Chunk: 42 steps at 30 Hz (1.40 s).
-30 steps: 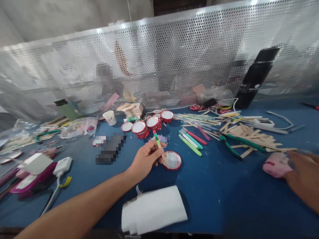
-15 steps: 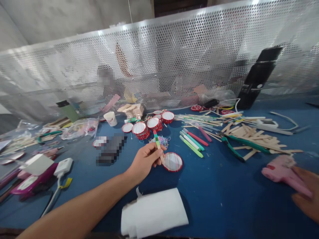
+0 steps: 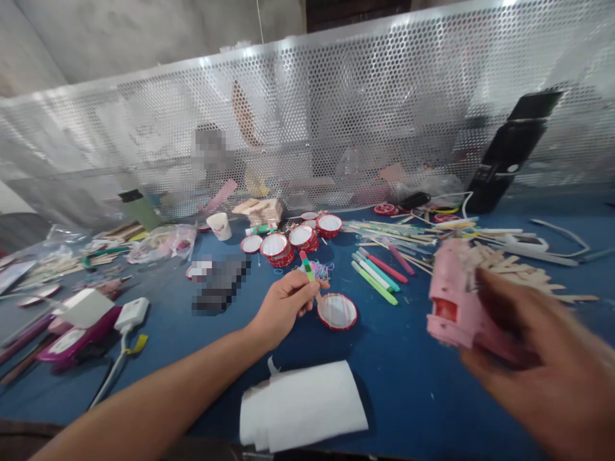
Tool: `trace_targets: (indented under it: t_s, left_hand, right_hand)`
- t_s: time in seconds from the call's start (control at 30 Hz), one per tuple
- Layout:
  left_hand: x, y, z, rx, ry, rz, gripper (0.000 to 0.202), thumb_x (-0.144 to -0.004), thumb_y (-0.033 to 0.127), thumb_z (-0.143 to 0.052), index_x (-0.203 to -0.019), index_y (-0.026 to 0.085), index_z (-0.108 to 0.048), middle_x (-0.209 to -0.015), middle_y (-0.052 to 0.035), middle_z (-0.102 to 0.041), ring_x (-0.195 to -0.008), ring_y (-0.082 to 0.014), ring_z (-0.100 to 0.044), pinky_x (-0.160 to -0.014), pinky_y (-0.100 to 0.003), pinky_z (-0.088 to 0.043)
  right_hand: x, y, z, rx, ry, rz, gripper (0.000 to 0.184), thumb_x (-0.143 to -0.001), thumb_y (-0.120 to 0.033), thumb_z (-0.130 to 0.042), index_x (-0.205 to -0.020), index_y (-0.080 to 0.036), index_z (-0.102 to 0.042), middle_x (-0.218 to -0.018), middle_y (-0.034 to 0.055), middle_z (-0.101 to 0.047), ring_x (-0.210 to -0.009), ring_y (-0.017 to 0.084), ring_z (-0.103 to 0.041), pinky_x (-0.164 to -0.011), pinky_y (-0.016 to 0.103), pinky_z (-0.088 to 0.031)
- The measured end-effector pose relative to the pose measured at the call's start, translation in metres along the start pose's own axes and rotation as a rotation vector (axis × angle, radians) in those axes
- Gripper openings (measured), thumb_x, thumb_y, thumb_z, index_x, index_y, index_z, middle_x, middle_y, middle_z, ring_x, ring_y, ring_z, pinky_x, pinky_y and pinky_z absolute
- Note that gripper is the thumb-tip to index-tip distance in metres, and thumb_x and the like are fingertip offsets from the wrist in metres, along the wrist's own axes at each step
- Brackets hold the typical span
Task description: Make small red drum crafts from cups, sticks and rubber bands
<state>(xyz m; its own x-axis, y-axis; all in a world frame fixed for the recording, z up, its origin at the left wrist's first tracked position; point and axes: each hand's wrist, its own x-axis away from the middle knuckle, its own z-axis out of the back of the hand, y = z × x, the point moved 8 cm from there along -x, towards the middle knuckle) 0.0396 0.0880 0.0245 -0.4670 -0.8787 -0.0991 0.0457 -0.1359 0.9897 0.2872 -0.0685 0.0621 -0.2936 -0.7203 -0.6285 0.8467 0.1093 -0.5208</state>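
Observation:
My left hand point(image 3: 283, 306) pinches a painted craft stick point(image 3: 308, 270), striped red, green and yellow, and holds it upright beside a round red-rimmed lid point(image 3: 337, 311) lying flat on the blue table point(image 3: 408, 378). My right hand point(image 3: 538, 365), blurred by motion, is closed round a pink glue gun point(image 3: 454, 304) raised above the table at the right, its nozzle end pointing left toward the lid.
Several red-rimmed lids point(image 3: 288, 242), coloured sticks point(image 3: 377, 272) and plain wooden sticks point(image 3: 523, 272) lie behind. A folded white cloth point(image 3: 302, 406) sits at the front edge. A charger point(image 3: 129, 315) and pink box point(image 3: 72, 336) are left. A perforated metal screen point(image 3: 336, 115) backs the table.
My right hand picked the pink glue gun up off the table at the far right and swung it up and leftward. My left hand kept the stick by the lid.

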Motion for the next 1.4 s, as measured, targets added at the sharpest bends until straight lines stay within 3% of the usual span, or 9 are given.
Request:
trace_targets:
  t_s: [0.1,0.23,0.37,0.5,0.77,0.93,1.13,1.3,1.4]
  left_hand:
    - [0.001,-0.002,-0.002,0.064,-0.018,0.036,0.034,-0.083,0.047,-0.065,-0.091,0.015,-0.074,-0.057,0.0021,-0.052,-0.051,-0.0053,-0.044,-0.047,-0.018,-0.032]
    - [0.004,0.000,-0.008,0.136,-0.051,0.053,0.033,-0.081,0.046,-0.069,-0.087,0.013,-0.074,-0.060,-0.0013,-0.061,-0.052,-0.0071,-0.052,-0.047,-0.018,-0.038]
    - [0.009,0.004,-0.012,0.210,-0.037,0.049,0.032,-0.076,0.044,-0.075,-0.082,0.013,-0.074,-0.062,-0.0022,-0.064,-0.055,-0.0096,-0.058,-0.047,-0.019,-0.044]
    - [0.012,0.008,-0.011,0.238,-0.008,0.043,0.033,-0.074,0.044,-0.076,-0.084,0.013,-0.075,-0.061,-0.0024,-0.064,-0.054,-0.0093,-0.058,-0.048,-0.019,-0.046]
    - [0.016,0.006,-0.014,0.305,-0.036,0.075,0.032,-0.074,0.042,-0.077,-0.085,0.012,-0.076,-0.063,-0.0032,-0.065,-0.055,-0.0094,-0.059,-0.052,-0.020,-0.047]
    - [0.015,0.016,-0.005,0.439,-0.005,-0.002,0.032,-0.073,0.035,-0.079,-0.100,0.018,-0.075,-0.069,-0.0010,-0.064,-0.061,-0.0069,-0.056,-0.051,-0.016,-0.041]
    - [0.013,0.021,0.004,0.493,0.041,-0.014,0.024,-0.073,0.035,-0.079,-0.087,0.016,-0.076,-0.066,-0.0008,-0.061,-0.060,-0.0066,-0.053,-0.050,-0.016,-0.038]
    - [0.009,0.020,0.008,0.500,0.033,-0.005,0.021,-0.073,0.034,-0.079,-0.081,0.015,-0.074,-0.062,0.0001,-0.059,-0.057,-0.0057,-0.051,-0.050,-0.016,-0.038]
    - [0.004,0.020,0.015,0.512,0.059,-0.002,0.022,-0.073,0.034,-0.079,-0.082,0.015,-0.074,-0.062,0.0009,-0.058,-0.056,-0.0045,-0.050,-0.049,-0.015,-0.037]
  right_hand:
    - [-0.006,-0.016,-0.041,-0.394,-0.208,-0.176,0.035,-0.075,-0.041,-0.068,-0.105,-0.024,-0.063,-0.091,0.0058,-0.067,-0.076,0.022,-0.062,-0.066,0.034,-0.051]
    - [-0.010,-0.038,-0.083,-0.769,-0.329,-0.411,0.034,-0.077,-0.049,-0.069,-0.095,-0.022,-0.059,-0.079,0.0002,-0.063,-0.060,0.012,-0.051,-0.049,0.023,-0.041]
    - [-0.014,-0.064,-0.105,-0.840,-0.366,-0.349,0.040,-0.075,-0.044,-0.072,-0.103,-0.020,-0.057,-0.093,0.0037,-0.067,-0.073,0.015,-0.060,-0.065,0.027,-0.051]
    - [-0.009,-0.069,-0.120,-0.853,-0.385,-0.313,0.039,-0.077,-0.044,-0.072,-0.102,-0.020,-0.055,-0.096,0.0061,-0.068,-0.085,0.020,-0.064,-0.076,0.033,-0.054]
    - [-0.005,-0.071,-0.125,-0.876,-0.451,-0.336,0.030,-0.078,-0.039,-0.070,-0.096,-0.019,-0.055,-0.085,0.0044,-0.068,-0.074,0.018,-0.064,-0.070,0.033,-0.053]
    - [-0.005,-0.077,-0.116,-0.908,-0.465,-0.415,0.027,-0.075,-0.041,-0.070,-0.085,-0.019,-0.058,-0.074,0.0024,-0.066,-0.064,0.015,-0.059,-0.058,0.027,-0.048]
    - [0.000,-0.080,-0.116,-0.988,-0.541,-0.444,0.030,-0.074,-0.045,-0.072,-0.080,-0.018,-0.061,-0.068,0.0013,-0.063,-0.064,0.014,-0.057,-0.058,0.026,-0.046]
    - [0.004,-0.071,-0.118,-1.019,-0.521,-0.481,0.036,-0.076,-0.049,-0.072,-0.092,-0.019,-0.063,-0.081,0.0039,-0.069,-0.071,0.016,-0.062,-0.066,0.029,-0.051]
    - [0.003,-0.066,-0.115,-0.984,-0.517,-0.476,0.046,-0.084,-0.061,-0.058,-0.098,-0.019,-0.066,-0.089,0.0087,-0.071,-0.078,0.020,-0.065,-0.069,0.033,-0.053]
